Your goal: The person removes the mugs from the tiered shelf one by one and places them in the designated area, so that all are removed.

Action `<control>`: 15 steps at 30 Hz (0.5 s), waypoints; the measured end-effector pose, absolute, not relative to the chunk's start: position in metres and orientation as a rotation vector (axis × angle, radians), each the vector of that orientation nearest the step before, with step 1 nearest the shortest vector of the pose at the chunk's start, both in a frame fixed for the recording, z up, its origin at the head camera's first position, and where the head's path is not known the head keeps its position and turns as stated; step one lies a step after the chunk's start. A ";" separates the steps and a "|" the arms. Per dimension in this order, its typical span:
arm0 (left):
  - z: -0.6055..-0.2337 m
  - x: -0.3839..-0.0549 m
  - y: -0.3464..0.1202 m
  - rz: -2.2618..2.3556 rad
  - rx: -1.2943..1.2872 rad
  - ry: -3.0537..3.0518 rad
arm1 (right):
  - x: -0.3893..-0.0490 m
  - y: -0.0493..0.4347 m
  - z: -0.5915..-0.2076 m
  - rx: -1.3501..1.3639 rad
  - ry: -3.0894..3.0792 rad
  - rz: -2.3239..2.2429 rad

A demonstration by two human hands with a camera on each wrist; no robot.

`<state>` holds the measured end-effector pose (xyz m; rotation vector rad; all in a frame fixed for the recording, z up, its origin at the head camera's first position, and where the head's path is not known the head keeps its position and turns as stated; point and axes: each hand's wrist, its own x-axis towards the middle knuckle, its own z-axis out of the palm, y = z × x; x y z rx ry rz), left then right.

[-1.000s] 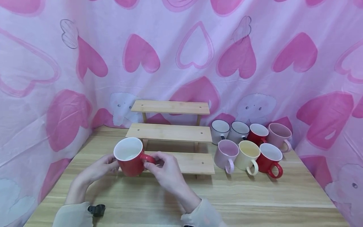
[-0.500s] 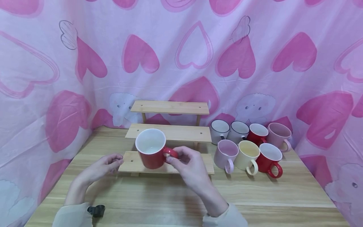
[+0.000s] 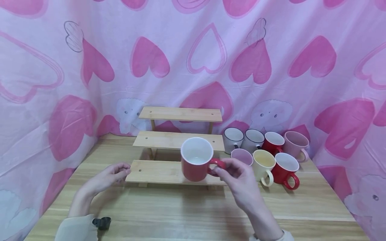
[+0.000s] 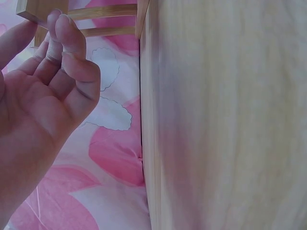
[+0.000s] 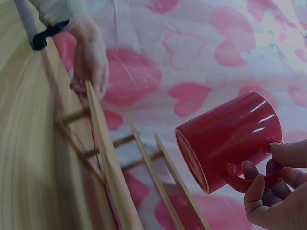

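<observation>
My right hand pinches the handle of a red mug with a white inside. The mug is upright, raised in front of the right half of the lowest board of a three-step wooden shelf rack. In the right wrist view the red mug shows its side and base, with thumb and fingers on the handle. My left hand holds nothing and has loosely bent fingers. It is by the left end of the lowest board; in the left wrist view its fingertips appear close to the wood, contact unclear.
Several mugs stand in two rows right of the rack: white ones with dark rims, a yellow mug, red mugs and a large pink mug. My right hand partly hides a smaller pink mug. Pink heart-print cloth hangs behind.
My right hand has carried the red mug rightward from beside my left hand to the right half of the rack. The left hand has stayed nearly still.
</observation>
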<state>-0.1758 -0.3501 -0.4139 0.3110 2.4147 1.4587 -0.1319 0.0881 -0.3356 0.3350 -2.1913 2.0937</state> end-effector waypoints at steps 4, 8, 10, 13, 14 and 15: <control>-0.413 -0.176 -0.351 1.448 0.305 2.427 | -0.128 0.111 -0.332 0.201 -2.214 2.004; -0.412 -0.175 -0.352 1.457 0.306 2.416 | -0.124 0.134 -0.331 0.102 -2.161 1.993; -0.413 -0.175 -0.352 1.466 0.310 2.406 | -0.123 0.145 -0.332 0.101 -2.081 2.038; -0.414 -0.176 -0.351 1.476 0.312 2.396 | -0.123 0.163 -0.335 0.144 -1.891 2.111; -0.414 -0.177 -0.351 1.475 0.312 2.395 | -0.123 0.168 -0.336 0.162 -1.829 2.125; -0.415 -0.177 -0.351 1.475 0.313 2.395 | -0.124 0.174 -0.338 0.189 -1.756 2.150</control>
